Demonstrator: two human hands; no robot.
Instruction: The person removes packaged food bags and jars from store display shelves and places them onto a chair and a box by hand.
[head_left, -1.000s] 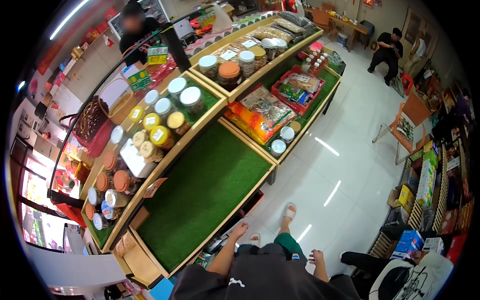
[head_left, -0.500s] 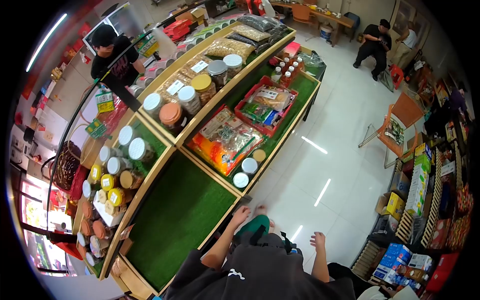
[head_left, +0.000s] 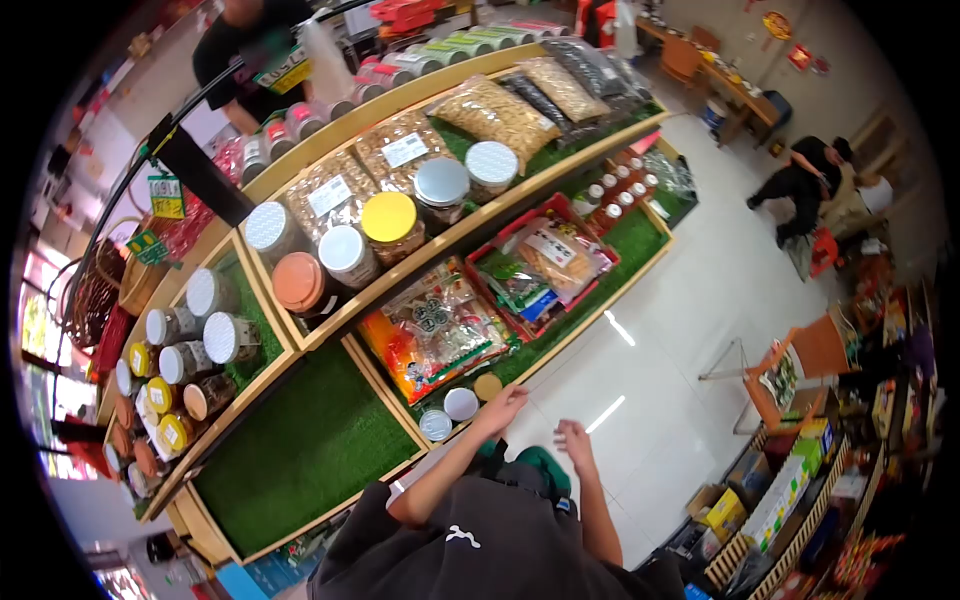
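Our left hand (head_left: 505,405) comes up beside the 3 small jars at the near corner of the display, its fingers loosely curled and nothing visible in its grip; whether it touches the tan-lidded jar (head_left: 488,387) we cannot tell. Our right hand (head_left: 574,443) hangs open over the floor, fingers parted and apart from the goods. The view has swung along the stand since 0.5 seconds ago, and these jars now lie nearest our hands, which seem to carry nothing. Beside the tan lid stand 2 pale-lidded jars (head_left: 460,403) on the green-lined worktop (head_left: 310,440). Beyond them lie a colourful food packet (head_left: 430,320) and a red basket (head_left: 498,300) of packets. A yellow-lidded jar (head_left: 392,217) and filled bags (head_left: 495,115) line the upper tier. Farther out, 1 person (head_left: 235,60) in black stands across the display.
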